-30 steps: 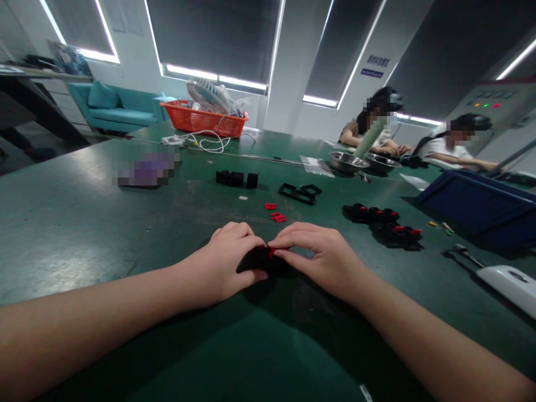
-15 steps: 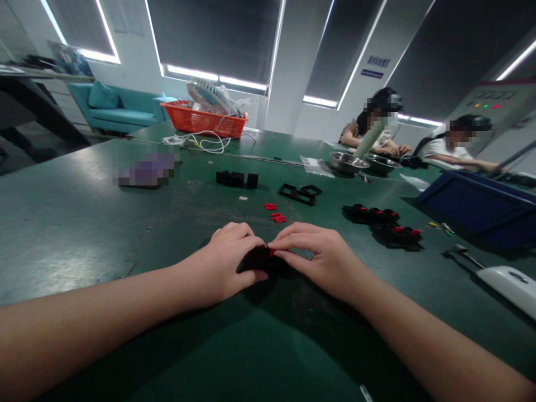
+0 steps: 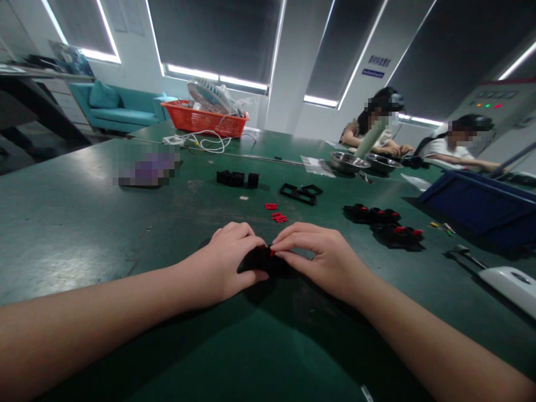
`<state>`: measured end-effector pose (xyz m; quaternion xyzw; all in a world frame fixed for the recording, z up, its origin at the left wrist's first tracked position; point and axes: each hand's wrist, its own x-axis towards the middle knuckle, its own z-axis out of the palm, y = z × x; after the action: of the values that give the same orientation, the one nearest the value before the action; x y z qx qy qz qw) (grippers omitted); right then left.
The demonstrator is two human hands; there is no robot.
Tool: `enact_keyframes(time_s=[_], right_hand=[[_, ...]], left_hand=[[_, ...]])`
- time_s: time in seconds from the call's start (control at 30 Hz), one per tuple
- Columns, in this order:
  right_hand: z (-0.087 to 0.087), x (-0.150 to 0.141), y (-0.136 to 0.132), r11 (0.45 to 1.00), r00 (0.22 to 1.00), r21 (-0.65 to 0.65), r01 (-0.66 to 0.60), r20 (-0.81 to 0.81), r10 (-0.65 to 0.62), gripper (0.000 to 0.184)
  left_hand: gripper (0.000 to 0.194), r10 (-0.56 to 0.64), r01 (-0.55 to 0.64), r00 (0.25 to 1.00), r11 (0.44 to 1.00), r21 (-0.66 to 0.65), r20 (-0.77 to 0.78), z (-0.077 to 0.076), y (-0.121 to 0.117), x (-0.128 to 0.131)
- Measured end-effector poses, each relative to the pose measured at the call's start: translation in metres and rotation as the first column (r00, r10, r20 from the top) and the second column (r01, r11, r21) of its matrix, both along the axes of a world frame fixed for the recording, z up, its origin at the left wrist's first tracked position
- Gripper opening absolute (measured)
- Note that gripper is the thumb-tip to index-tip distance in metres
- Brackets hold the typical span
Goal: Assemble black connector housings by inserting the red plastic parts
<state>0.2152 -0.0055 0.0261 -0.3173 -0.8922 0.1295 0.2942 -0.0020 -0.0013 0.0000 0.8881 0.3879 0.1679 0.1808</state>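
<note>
My left hand (image 3: pixel 228 262) is closed around a black plastic part (image 3: pixel 255 260) low over the green table, thumb on the near side and fingers over the far side. A small red piece (image 3: pixel 272 253) shows at the part's right end, pinched between the thumb and fingertips of my right hand (image 3: pixel 316 251). The red piece touches the black part; how it sits there is hidden by my fingers. Just beyond my hands lie several loose red plastic pieces (image 3: pixel 278 218).
Black blocks (image 3: pixel 237 178) and black frames (image 3: pixel 297 194) lie farther back. Black assemblies with red pieces (image 3: pixel 396 235) are at the right, near a blue bin (image 3: pixel 481 206) and a white tool (image 3: pixel 511 287). An orange basket (image 3: pixel 205 121) stands behind; two people sit at the far right.
Both hands keep nearly the same pose. My right fingertips have shifted very slightly to the right, and less of the red piece shows.
</note>
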Motion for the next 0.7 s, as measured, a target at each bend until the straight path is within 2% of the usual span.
enact_keyframes(time_s=[0.7], right_hand=[[0.0043, 0.0014, -0.004, 1.0, 0.999, -0.017, -0.017, 0.044, 0.017, 0.014]], left_hand=[[0.03, 0.01, -0.01, 1.0, 1.0, 0.0, -0.013, 0.0012, 0.0002, 0.0006]])
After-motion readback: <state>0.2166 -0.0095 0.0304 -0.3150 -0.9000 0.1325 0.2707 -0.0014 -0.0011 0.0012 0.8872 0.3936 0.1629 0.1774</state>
